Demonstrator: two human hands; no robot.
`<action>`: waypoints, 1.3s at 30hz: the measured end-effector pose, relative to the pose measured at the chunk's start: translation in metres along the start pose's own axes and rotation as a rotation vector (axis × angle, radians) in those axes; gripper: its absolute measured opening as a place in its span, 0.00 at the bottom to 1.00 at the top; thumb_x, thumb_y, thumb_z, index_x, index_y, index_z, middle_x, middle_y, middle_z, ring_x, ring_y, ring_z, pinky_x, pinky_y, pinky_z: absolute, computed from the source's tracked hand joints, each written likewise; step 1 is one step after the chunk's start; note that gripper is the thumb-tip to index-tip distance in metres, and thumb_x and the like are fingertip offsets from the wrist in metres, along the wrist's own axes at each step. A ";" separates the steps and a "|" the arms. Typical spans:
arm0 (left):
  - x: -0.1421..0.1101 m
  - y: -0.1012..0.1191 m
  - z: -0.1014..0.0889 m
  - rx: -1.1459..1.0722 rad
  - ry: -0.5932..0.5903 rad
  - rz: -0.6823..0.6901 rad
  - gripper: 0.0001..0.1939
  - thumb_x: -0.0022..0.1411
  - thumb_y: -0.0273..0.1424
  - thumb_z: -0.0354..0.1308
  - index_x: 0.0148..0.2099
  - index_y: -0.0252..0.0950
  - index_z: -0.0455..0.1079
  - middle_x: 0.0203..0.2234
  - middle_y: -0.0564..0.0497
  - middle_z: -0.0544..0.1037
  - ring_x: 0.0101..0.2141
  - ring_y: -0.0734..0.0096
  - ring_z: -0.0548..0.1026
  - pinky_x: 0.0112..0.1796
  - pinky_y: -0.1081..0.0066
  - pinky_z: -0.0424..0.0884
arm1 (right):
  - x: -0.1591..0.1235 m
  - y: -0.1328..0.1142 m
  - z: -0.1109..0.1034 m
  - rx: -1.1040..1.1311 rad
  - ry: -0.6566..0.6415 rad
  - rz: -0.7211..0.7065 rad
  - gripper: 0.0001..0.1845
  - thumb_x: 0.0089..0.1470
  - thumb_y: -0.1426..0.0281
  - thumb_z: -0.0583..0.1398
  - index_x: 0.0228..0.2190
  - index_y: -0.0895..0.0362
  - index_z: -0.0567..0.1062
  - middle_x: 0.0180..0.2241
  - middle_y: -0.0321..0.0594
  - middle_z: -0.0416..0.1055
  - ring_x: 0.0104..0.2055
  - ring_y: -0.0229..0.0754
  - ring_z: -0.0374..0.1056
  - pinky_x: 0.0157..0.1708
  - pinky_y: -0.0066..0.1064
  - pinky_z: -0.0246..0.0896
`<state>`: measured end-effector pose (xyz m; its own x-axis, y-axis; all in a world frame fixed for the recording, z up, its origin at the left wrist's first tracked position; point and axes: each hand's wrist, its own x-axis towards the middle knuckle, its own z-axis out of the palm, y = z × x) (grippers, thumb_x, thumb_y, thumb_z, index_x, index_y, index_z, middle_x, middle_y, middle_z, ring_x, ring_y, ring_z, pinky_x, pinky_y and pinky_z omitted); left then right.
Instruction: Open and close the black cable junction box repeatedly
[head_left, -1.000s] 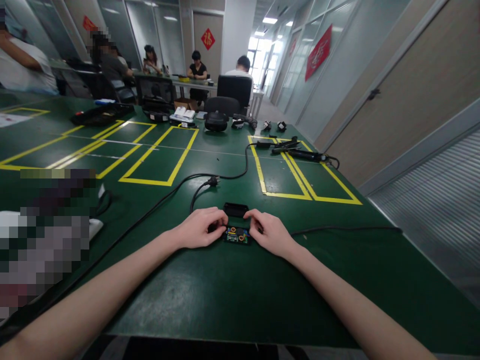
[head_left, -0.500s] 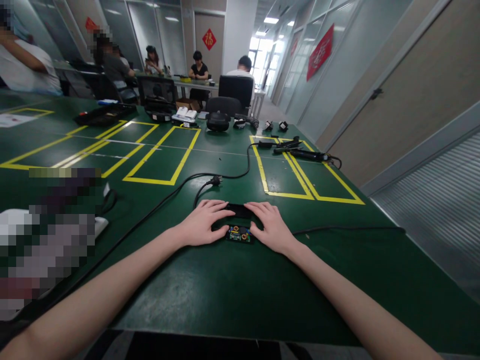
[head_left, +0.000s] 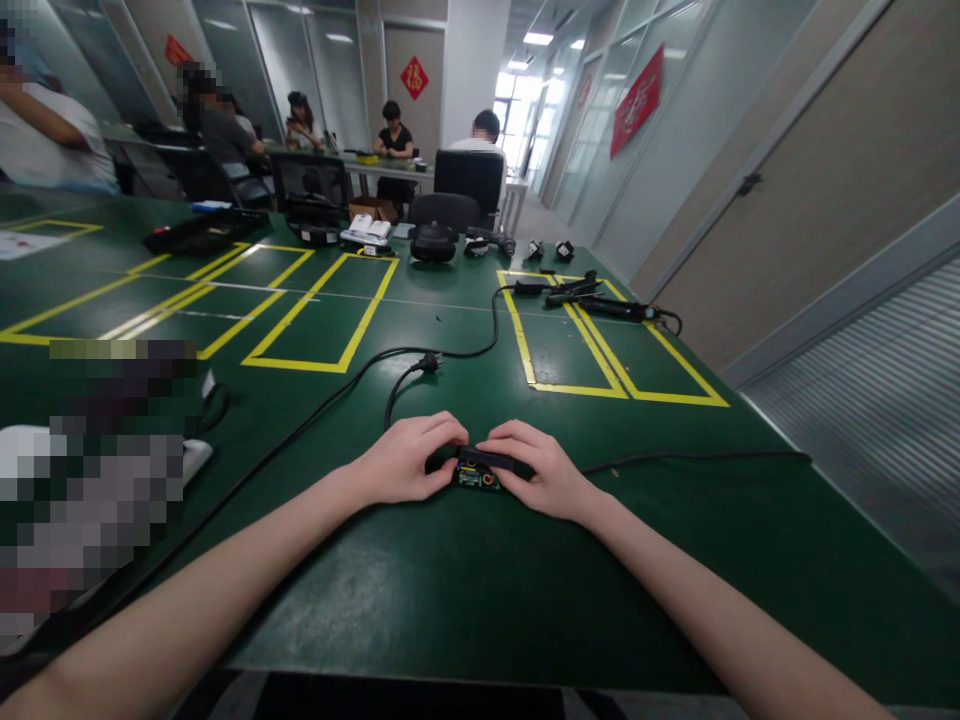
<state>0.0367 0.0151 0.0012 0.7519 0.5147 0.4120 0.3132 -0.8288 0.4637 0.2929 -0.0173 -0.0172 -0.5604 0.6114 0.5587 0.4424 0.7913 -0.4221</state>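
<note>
Between my hands a black plastic cover (head_left: 486, 457) is held tilted over a small circuit board (head_left: 474, 478) with copper coils, which sits in a dark case half on the green table. My left hand (head_left: 421, 458) pinches the cover's left end, its thumb low beside the board. On the other end, my right hand (head_left: 541, 468) grips the cover with fingers on top and thumb below. The cover hides the far part of the board. Black cables run from behind both hands, one leading toward a plug (head_left: 430, 362).
Yellow tape rectangles mark the green table (head_left: 360, 590). A long black cord (head_left: 300, 430) crosses on the left, near a blurred-out area. Black tools (head_left: 615, 308) lie at right. A black case (head_left: 433, 243) and small devices line the far edge; several people sit beyond.
Both hands have brought the black cover toward me, from behind the circuit board to over its far part. My fingers have curled in more closely around the cover.
</note>
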 end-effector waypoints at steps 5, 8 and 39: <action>0.000 0.002 -0.001 0.007 -0.064 0.063 0.10 0.59 0.29 0.58 0.45 0.37 0.67 0.43 0.46 0.78 0.41 0.63 0.78 0.43 0.68 0.74 | 0.000 -0.008 0.001 0.105 -0.019 -0.053 0.16 0.58 0.75 0.61 0.48 0.54 0.77 0.47 0.48 0.76 0.48 0.47 0.75 0.48 0.41 0.74; 0.000 0.000 0.002 0.010 -0.096 0.061 0.19 0.57 0.36 0.66 0.47 0.38 0.66 0.45 0.46 0.79 0.44 0.61 0.79 0.46 0.66 0.73 | 0.000 -0.011 0.003 0.124 0.014 -0.067 0.14 0.58 0.75 0.61 0.45 0.53 0.77 0.46 0.48 0.76 0.49 0.47 0.75 0.49 0.41 0.74; 0.002 -0.008 0.002 0.308 -0.156 0.059 0.09 0.69 0.35 0.58 0.48 0.35 0.69 0.35 0.48 0.78 0.36 0.62 0.77 0.38 0.67 0.69 | 0.011 -0.007 0.000 -0.222 -0.377 0.121 0.20 0.63 0.59 0.65 0.49 0.60 0.75 0.40 0.49 0.79 0.41 0.51 0.76 0.41 0.39 0.71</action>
<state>0.0369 0.0225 -0.0030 0.8462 0.4436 0.2953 0.4088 -0.8958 0.1741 0.2833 -0.0157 -0.0081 -0.6931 0.6928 0.1989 0.6365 0.7178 -0.2823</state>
